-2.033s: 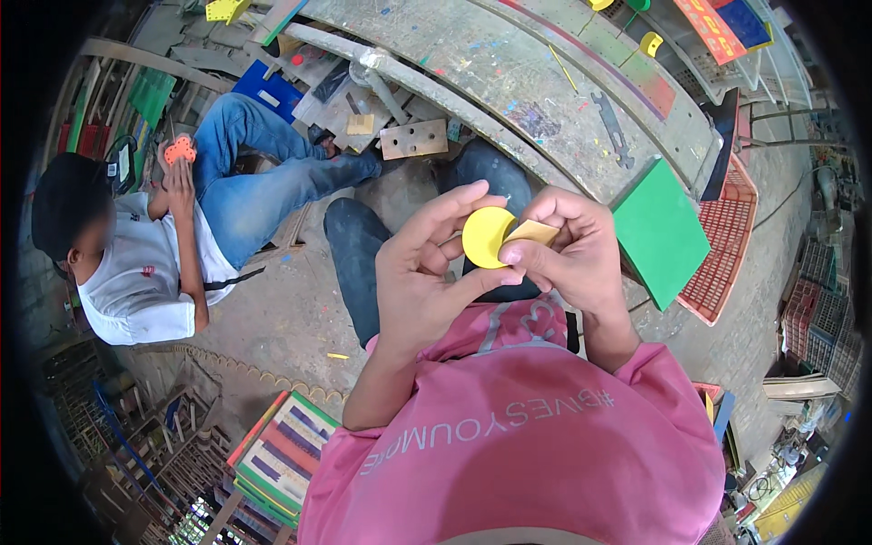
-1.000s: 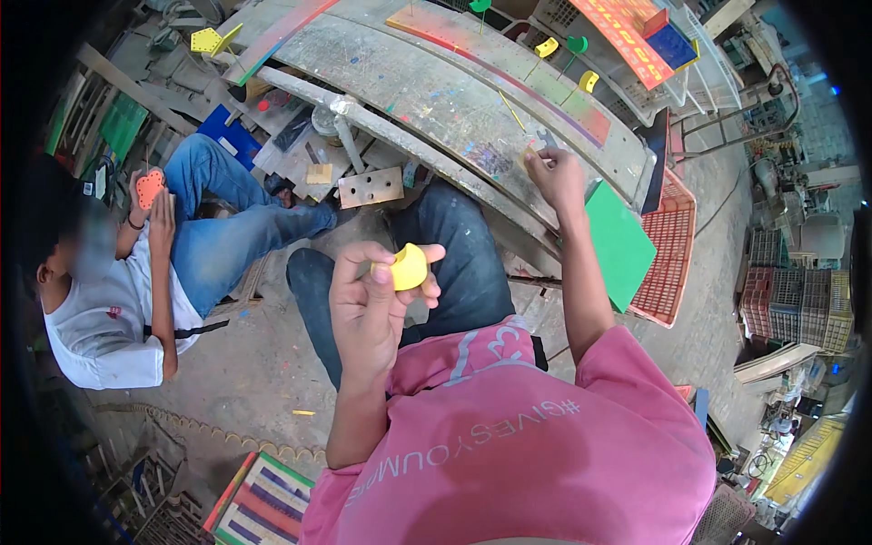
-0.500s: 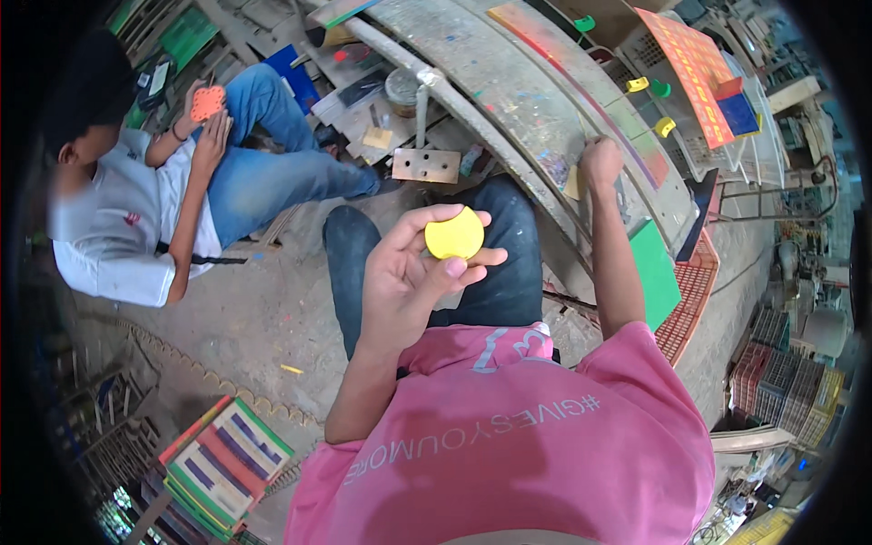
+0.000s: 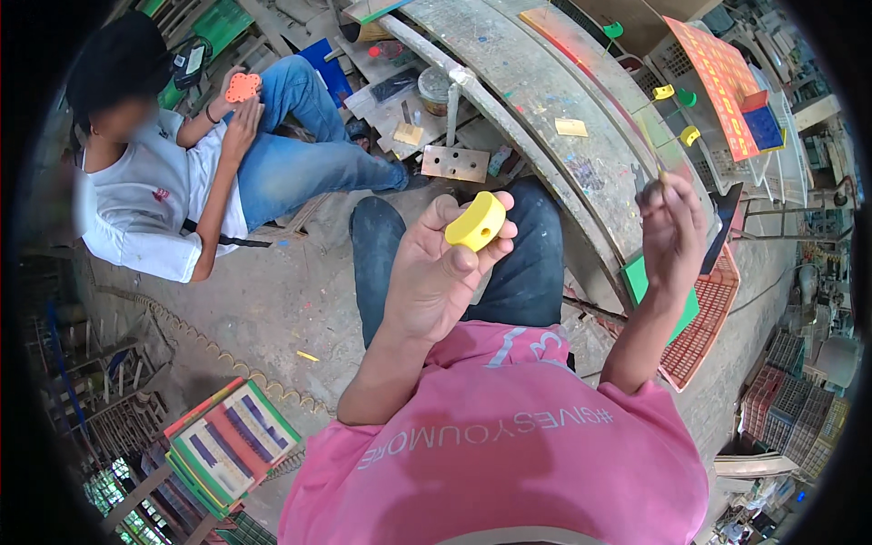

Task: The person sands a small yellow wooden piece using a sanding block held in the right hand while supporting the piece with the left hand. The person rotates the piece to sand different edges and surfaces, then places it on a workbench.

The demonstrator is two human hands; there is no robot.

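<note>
My left hand (image 4: 431, 263) grips a small yellow block (image 4: 476, 222) between thumb and fingers, above my lap. The block has a curved, scooped side, and a small round hole shows in its edge. Over the right part of the workbench (image 4: 536, 91), my right hand (image 4: 674, 222) is raised with its fingers pinched together. Something thin and small seems to be in that pinch, too fine to name. A tan rectangular piece (image 4: 570, 127) lies flat on the bench, apart from both hands.
Yellow pieces (image 4: 689, 136) and green pieces (image 4: 688, 97) stand on thin rods beyond the bench. An orange crate (image 4: 704, 318) and a green board (image 4: 681, 318) are at my right. A seated co-worker (image 4: 154, 191) at left holds an orange scalloped piece (image 4: 242, 87). Stacked coloured frames (image 4: 234, 445) stand lower left.
The yellow block has turned from its flat face to its holed edge. My right hand has lifted off the bench and moved right. The tan piece shows more fully on the bench.
</note>
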